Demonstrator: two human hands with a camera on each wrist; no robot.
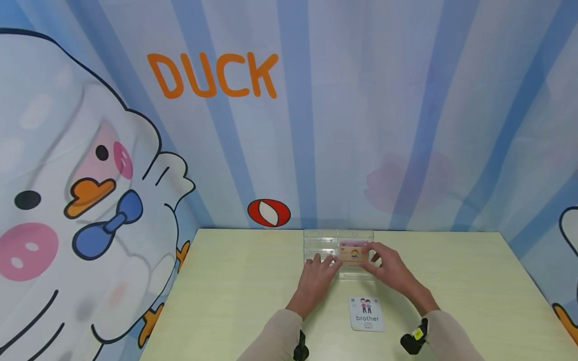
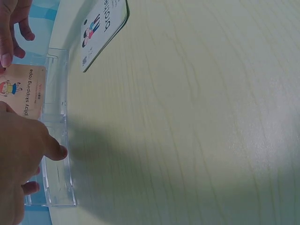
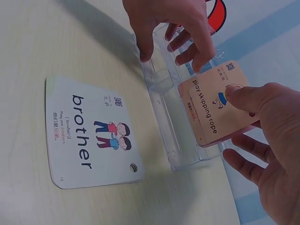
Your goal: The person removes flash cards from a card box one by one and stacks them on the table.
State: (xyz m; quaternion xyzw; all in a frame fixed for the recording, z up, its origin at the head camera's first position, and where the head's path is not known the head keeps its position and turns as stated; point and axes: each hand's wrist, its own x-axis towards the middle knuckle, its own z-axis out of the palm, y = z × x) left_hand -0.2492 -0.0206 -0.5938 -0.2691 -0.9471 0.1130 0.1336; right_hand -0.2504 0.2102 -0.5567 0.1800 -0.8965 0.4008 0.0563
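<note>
A clear plastic card rack (image 1: 320,244) with stepped compartments stands at the table's back edge. In its right column is an orange "play skipping rope" flashcard stack (image 3: 213,103), with a purple card (image 1: 354,244) behind it in the head view. My right hand (image 1: 390,268) pinches the stack's outer side, thumb on the printed face and fingers behind. My left hand (image 1: 314,278) reaches over the left column, index fingertip at the stack's edge and thumb (image 2: 56,151) by the rack's front lip. Nearer me lies a white "brother" flashcard stack (image 3: 91,136), face up.
The pale wood table (image 1: 235,286) ends at a curtain (image 1: 343,125) printed with a duck and stripes. Beige sleeves (image 1: 277,338) cover both forearms, and a dark wrist camera (image 1: 414,340) hangs under the right one.
</note>
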